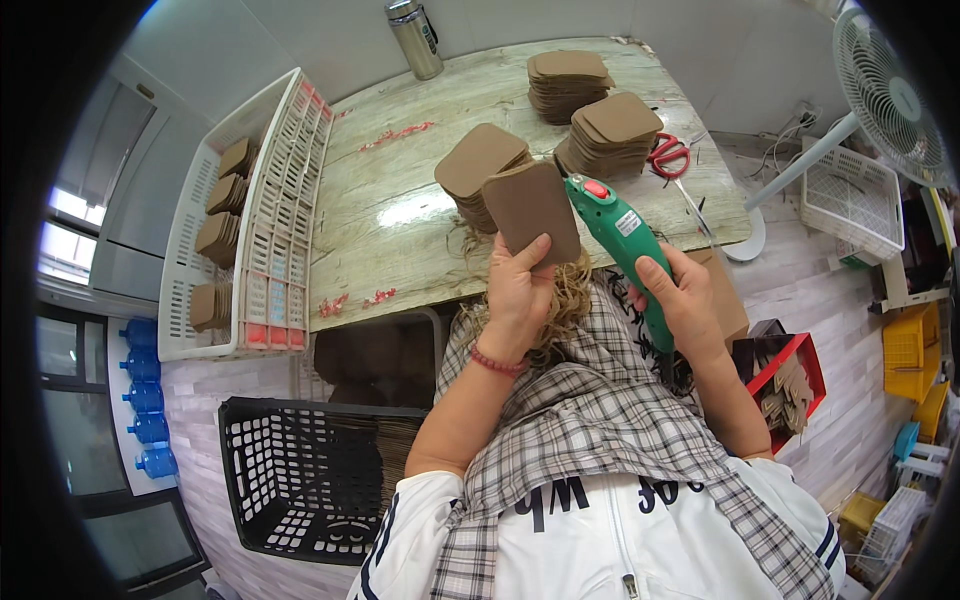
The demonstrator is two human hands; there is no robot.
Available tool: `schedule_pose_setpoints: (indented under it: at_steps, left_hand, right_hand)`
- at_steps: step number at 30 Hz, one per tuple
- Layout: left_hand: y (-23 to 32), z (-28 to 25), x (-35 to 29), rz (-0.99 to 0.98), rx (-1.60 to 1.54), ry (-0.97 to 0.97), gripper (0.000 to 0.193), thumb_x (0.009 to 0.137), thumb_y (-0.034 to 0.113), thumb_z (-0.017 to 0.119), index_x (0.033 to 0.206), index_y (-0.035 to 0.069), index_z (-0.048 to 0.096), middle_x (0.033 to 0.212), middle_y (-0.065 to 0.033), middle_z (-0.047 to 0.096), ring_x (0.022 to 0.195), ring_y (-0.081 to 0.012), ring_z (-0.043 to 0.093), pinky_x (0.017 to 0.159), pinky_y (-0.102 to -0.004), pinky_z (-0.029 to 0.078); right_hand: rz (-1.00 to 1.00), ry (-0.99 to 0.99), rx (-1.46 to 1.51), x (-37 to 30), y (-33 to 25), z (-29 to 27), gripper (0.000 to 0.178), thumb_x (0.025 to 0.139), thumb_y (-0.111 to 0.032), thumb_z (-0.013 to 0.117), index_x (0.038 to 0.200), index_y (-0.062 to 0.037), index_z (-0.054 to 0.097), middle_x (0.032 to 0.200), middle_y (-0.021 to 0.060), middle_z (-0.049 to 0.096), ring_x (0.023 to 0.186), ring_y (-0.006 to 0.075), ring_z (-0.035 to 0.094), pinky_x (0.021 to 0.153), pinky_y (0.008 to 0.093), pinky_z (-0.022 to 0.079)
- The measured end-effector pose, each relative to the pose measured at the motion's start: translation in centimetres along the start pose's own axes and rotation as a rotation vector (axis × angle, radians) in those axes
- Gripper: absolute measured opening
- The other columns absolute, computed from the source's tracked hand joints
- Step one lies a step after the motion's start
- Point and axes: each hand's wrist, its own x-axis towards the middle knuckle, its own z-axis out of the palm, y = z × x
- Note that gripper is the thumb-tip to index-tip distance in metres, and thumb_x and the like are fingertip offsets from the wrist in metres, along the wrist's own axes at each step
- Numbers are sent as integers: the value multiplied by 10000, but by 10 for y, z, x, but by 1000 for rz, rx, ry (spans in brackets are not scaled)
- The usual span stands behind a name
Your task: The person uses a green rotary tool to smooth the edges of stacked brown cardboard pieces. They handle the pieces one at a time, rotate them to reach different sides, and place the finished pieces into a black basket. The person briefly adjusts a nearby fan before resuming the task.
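One brown panel [530, 205] gripped in left hand [520, 285], thumb across near face, far end tilted away from the body. Clamped in right hand [680, 295], just to the right: green power tool [622, 225] with red button, head beside the panel's right edge; contact impossible to tell. Hands apart from each other, each closed on its own load, both about the near edge of the table [385, 220]. Tangle of brown strands [568, 305] between the hands, low against the checked apron [600, 410].

Widest room for moving: left of left hand, across pale tabletop as far as the tall white basket [270, 220], with brown bundles [220, 235] inside. Much tighter ahead: near stack [478, 165] right behind the held panel, middle stack [612, 130] beyond the tool head, far stack [570, 80] farther still. Red-handled scissors [668, 158] ahead of right hand, near the table's right edge. Steel flask [415, 42] well ahead, at the far edge.

Below and left of left hand: black crate [275, 480]. Right of right hand: cardboard box [725, 290], then red box [815, 375] of brown pieces; farther out, standing fan [890, 100].
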Motion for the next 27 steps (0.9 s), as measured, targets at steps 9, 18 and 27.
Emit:
schedule_pose_setpoints:
  at_steps: [9, 18, 27]
  left_hand:
    - [38, -19, 6, 31, 344, -122, 327, 813, -121, 576, 1102, 31, 581, 1060, -67, 644, 977, -165, 621, 857, -302, 514]
    - [73, -27, 13, -101, 711, -175, 375, 783, -129, 585, 1129, 13, 604, 1022, -29, 649, 928, -107, 602, 815, -257, 497]
    - [72, -29, -1, -275, 767, -179, 427, 749, -126, 603, 1157, 0, 594, 1033, -38, 649, 919, -108, 603, 825, -256, 489]
  right_hand:
    - [60, -103, -72, -12, -12, -24, 333, 910, -289, 601, 1044, 15, 590, 718, 23, 572, 605, 74, 515, 563, 215, 422]
    - [74, -192, -205, -20, -14, -40, 347, 905, -288, 603, 1064, 20, 588, 713, 18, 568, 610, 77, 519, 560, 221, 418]
    - [102, -201, -308, -21, -8, -35, 319, 891, -233, 627, 1091, 12, 591, 713, 5, 574, 605, 55, 521, 546, 206, 425]
